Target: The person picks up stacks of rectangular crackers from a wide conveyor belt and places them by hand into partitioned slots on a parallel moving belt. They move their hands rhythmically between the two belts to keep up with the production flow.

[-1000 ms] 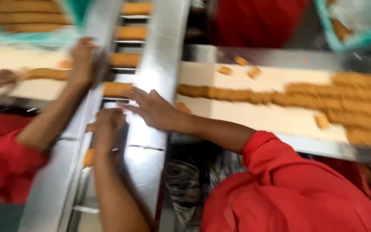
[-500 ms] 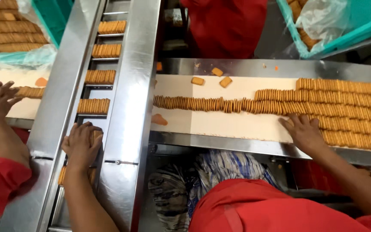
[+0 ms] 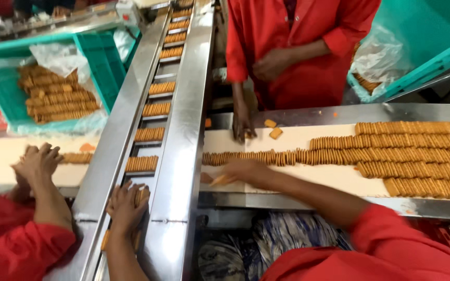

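Note:
My left hand [image 3: 126, 206] is closed over a short stack of biscuits [image 3: 140, 195] in the steel feed channel [image 3: 179, 156], near its lower end. My right hand [image 3: 241, 170] reaches leftwards across the white belt [image 3: 334, 179] and rests at the left end of a long row of standing biscuits [image 3: 266, 157]. It is blurred, with one loose biscuit [image 3: 216, 180] at its fingertips. Several biscuit stacks [image 3: 141, 164] sit spaced up the channel.
A co-worker in red at the left has both hands [image 3: 36, 161] together on another belt. A second person in red [image 3: 292, 52] stands across, one hand [image 3: 243, 125] on the belt by loose biscuits [image 3: 273, 128]. Teal crates [image 3: 95, 57] hold biscuit rows. More rows [image 3: 417, 156] fill the belt's right.
My right hand has swept left along the belt from the rows at the right to the row's left end. My left hand stays on the channel. The view has tilted up.

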